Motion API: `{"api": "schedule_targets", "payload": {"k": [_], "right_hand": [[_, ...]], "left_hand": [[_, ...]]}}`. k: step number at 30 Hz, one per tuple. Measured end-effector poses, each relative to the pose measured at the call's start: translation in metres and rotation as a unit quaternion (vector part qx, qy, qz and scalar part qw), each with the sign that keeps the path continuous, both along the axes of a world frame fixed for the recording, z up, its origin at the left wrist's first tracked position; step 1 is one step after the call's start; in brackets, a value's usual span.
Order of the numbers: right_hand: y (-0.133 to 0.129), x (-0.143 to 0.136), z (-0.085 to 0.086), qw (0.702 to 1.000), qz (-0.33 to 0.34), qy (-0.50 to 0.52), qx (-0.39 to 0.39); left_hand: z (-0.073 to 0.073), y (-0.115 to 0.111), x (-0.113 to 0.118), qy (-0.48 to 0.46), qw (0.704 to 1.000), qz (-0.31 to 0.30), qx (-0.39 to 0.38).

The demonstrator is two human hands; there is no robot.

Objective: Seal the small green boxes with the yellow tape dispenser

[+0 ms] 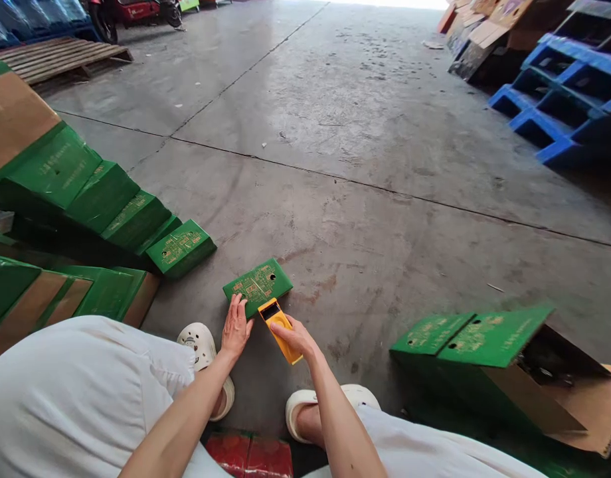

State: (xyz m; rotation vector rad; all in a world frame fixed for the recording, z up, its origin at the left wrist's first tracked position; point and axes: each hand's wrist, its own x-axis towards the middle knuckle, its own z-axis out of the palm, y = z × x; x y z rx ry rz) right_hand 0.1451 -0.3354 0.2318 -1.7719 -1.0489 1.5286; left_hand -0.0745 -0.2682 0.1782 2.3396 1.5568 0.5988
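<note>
A green printed box (258,282) lies on the concrete floor in front of me. My left hand (236,326) rests against its near left edge, fingers spread on the side and top, without gripping it. In my right hand (294,336) is a yellow tool (285,345) with a dark end, gripped with the thumb on top. The tool's dark end touches or nearly touches the box's near right edge. Another green box (182,247) sits to the left, beside the end of a row of green boxes.
Green boxes (61,162) are stacked along the left. An open green carton (479,338) stands at the right. Red packages (250,457) lie between my feet. Blue pallets (564,86) stand far right, a wooden pallet (61,56) far left.
</note>
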Motion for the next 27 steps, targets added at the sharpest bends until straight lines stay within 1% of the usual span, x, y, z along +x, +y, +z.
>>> {"api": "schedule_targets", "payload": {"k": [3,8,11,13,18,20,22,25,27], "right_hand": [[-0.001,-0.001,0.002,1.0,-0.005,0.011,0.003],[-0.001,-0.003,0.005,1.0,-0.014,0.02,-0.004],[0.0,-0.004,0.007,1.0,-0.014,0.016,-0.009],[0.0,-0.005,0.009,1.0,-0.015,0.013,-0.014],[-0.001,0.001,0.018,1.0,-0.007,0.016,-0.019],[-0.002,0.009,0.027,1.0,0.007,0.013,-0.02],[0.0,0.022,0.042,0.999,0.029,0.016,-0.017],[0.009,0.04,0.073,0.998,0.063,0.019,-0.02],[0.018,0.049,0.093,0.996,0.074,-0.008,-0.04]], "left_hand": [[0.006,0.003,0.0,0.018,1.0,0.019,-0.003],[0.025,0.011,0.005,0.114,0.992,0.043,-0.045],[0.032,0.016,0.01,0.148,0.985,0.044,-0.073],[0.034,0.02,0.013,0.144,0.984,0.046,-0.089],[0.037,0.029,0.018,0.093,0.989,0.048,-0.109],[0.04,0.03,0.02,0.075,0.987,0.051,-0.136],[0.045,0.029,0.023,0.049,0.98,0.065,-0.182],[0.054,0.031,0.025,-0.007,0.959,0.084,-0.27],[0.058,0.033,0.025,-0.046,0.947,0.068,-0.312]]}}
